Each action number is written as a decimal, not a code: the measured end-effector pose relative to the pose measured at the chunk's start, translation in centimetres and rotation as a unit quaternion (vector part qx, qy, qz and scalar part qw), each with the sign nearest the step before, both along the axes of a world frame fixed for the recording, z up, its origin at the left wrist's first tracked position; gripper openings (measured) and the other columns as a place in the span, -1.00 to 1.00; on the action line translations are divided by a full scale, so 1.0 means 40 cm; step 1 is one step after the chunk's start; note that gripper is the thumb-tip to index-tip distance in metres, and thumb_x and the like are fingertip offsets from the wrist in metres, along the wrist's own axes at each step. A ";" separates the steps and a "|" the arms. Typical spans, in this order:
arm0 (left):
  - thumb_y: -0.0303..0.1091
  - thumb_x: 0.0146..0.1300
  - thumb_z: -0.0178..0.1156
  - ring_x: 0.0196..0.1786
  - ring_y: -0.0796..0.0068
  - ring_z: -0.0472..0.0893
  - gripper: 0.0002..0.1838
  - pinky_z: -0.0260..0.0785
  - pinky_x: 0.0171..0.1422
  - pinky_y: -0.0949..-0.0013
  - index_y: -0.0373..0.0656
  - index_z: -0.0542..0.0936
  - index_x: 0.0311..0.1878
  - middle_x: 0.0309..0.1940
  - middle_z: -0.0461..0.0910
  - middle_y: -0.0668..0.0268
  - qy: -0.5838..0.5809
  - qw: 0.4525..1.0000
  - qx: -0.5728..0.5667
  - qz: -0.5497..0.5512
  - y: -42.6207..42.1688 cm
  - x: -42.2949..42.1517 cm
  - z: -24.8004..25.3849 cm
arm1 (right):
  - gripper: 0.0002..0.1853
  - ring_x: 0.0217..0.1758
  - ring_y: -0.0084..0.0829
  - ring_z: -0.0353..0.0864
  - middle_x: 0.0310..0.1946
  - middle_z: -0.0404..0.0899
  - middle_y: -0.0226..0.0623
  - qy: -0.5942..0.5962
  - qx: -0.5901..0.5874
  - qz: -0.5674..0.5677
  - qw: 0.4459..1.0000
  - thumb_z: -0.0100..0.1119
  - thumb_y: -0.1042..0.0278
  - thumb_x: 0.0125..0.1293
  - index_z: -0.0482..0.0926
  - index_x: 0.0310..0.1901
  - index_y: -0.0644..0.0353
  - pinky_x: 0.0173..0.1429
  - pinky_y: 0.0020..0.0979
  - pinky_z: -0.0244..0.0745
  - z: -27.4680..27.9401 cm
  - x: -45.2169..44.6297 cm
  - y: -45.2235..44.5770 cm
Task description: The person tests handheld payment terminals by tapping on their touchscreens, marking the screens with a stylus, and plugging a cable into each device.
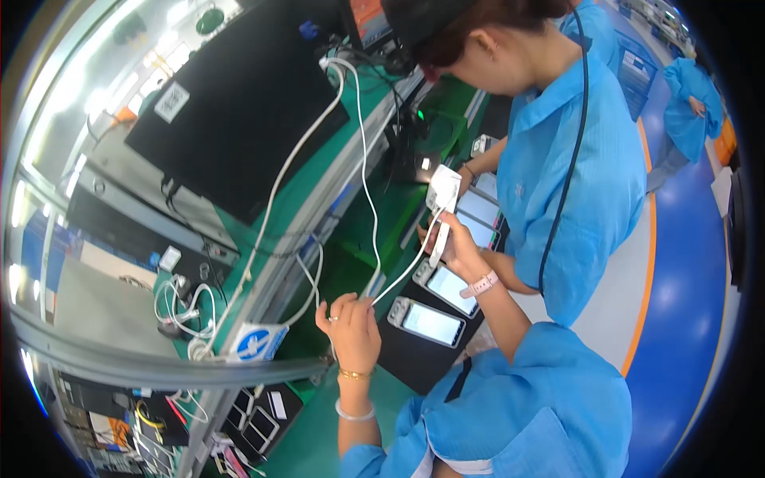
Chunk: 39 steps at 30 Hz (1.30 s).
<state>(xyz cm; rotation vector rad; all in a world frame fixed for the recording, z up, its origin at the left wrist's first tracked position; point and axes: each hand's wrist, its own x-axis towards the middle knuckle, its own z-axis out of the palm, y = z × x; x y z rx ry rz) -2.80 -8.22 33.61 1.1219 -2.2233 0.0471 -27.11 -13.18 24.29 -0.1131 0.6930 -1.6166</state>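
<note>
Mid-frame, the right hand [456,243] has fingers wrapped round a white handheld scanner [445,188]; lower left of it, the left hand's [355,338] fingers pinch its white cable [398,280], best kept slack, clear of the phones [433,321].

Wht cable [404,275] smooth plastic, phone scrn [431,324] glossy, blk mat [405,360] matt, smock [518,398] cloth.
</note>
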 end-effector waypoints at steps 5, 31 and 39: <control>-0.59 0.06 0.12 -0.05 0.29 0.53 -0.73 -0.02 0.33 0.06 -0.13 0.54 -0.13 -0.29 0.57 0.28 0.018 0.999 0.029 -0.021 -0.073 -0.085 -0.014 | -0.65 -0.36 -0.36 0.44 -0.34 0.41 -0.29 -0.154 -0.021 -0.072 0.985 0.25 0.11 0.11 0.45 -0.15 0.09 -0.20 -0.16 0.51 -0.046 -0.106 -0.201; -0.61 0.02 0.16 0.00 0.31 0.56 -0.81 0.02 0.32 0.07 -0.11 0.60 -0.30 -0.35 0.59 0.33 0.071 0.990 0.092 -0.078 -0.074 -0.075 -0.050 | -0.56 -0.13 -0.15 0.36 -0.19 0.41 -0.17 -0.528 -0.044 0.011 0.848 0.14 -0.05 0.10 0.45 -0.13 0.11 -0.14 -0.23 0.44 -0.139 -0.259 -0.446; -0.60 0.02 0.17 0.02 0.29 0.55 -0.81 0.02 0.32 0.06 -0.11 0.59 -0.29 -0.35 0.59 0.34 0.054 0.992 0.090 -0.071 -0.019 -0.011 -0.058 | -0.51 -0.14 -0.18 0.35 -0.16 0.42 -0.17 -0.435 -0.084 0.092 0.892 0.14 -0.10 0.06 0.49 -0.10 0.10 -0.17 -0.31 0.43 -0.153 -0.256 -0.434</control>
